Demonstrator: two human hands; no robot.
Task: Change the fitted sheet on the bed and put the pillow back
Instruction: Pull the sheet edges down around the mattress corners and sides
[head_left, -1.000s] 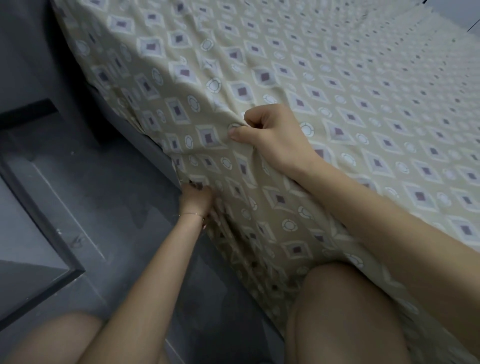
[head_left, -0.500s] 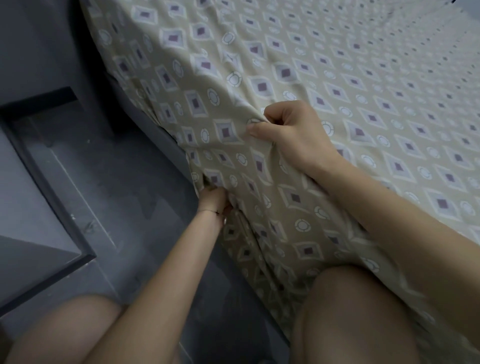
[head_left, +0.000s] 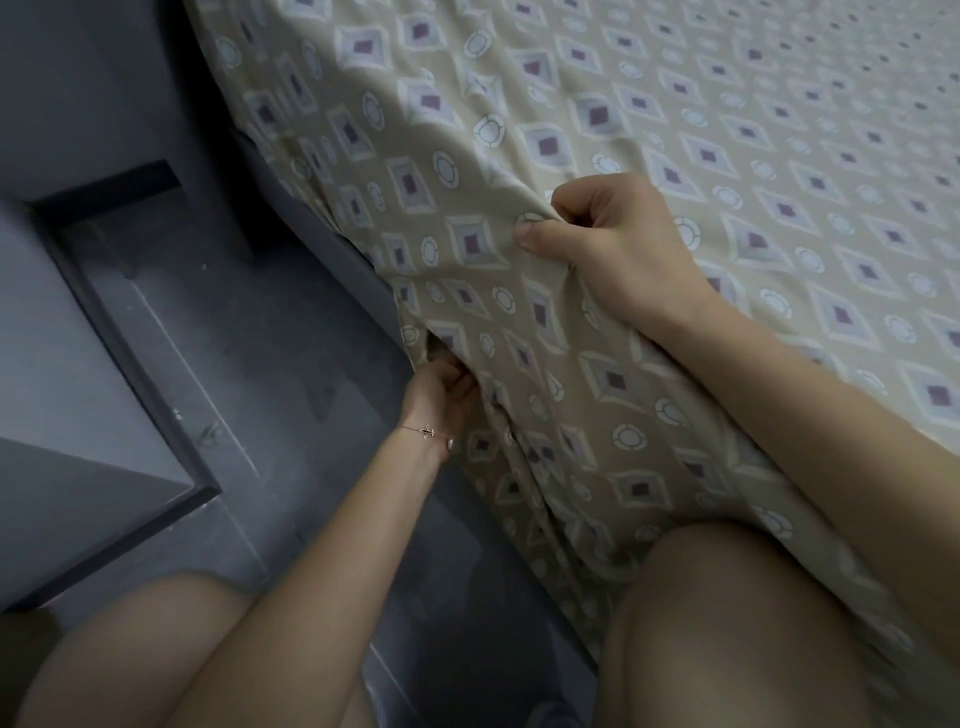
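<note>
Right hand (head_left: 613, 249) up at the bed (head_left: 306, 223) edge, forearm stretched forward, grip closed on a fold of the fitted sheet (head_left: 571, 400) between thumb and curled fingers. Left hand (head_left: 441, 384) lower, at the side of the bed, wrist bent, grip closed on the hanging hem. Thin bracelet (head_left: 426, 431) on the left wrist. Sheet spread over the bed top, hanging down toward the floor (head_left: 234, 338).
</note>
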